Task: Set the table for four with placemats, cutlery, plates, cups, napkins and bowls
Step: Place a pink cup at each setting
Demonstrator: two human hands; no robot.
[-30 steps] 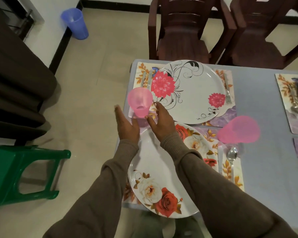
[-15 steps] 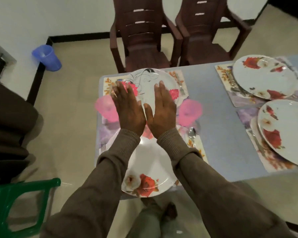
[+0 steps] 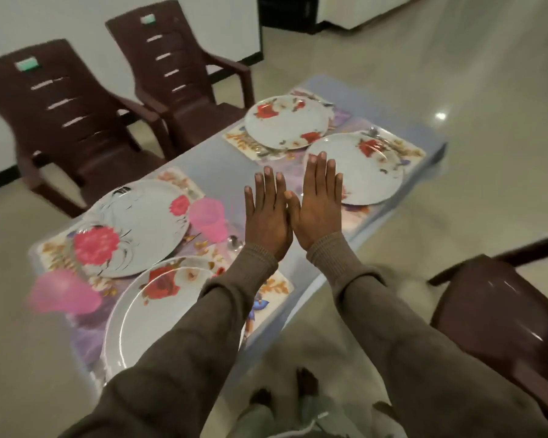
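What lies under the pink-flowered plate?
A floral placemat lies under the pink-flowered plate, showing past its rim. Whatever sits beneath the plate's middle is covered.

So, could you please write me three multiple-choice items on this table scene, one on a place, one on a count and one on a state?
1. Where does the pink cup nearer the hands stand?
A. on a chair
B. on the table beside the black-swirl plate
C. on the floor

2. How many plates are on the table?
A. two
B. three
C. four

3. How are the hands?
A. both flat and holding nothing
B. gripping a plate
C. pinching a spoon

Answers: 1 B, it stands at that plate's right edge. 2 C, two plates lie near and two far. 3 A, the left hand and right hand have straight fingers with nothing in them.
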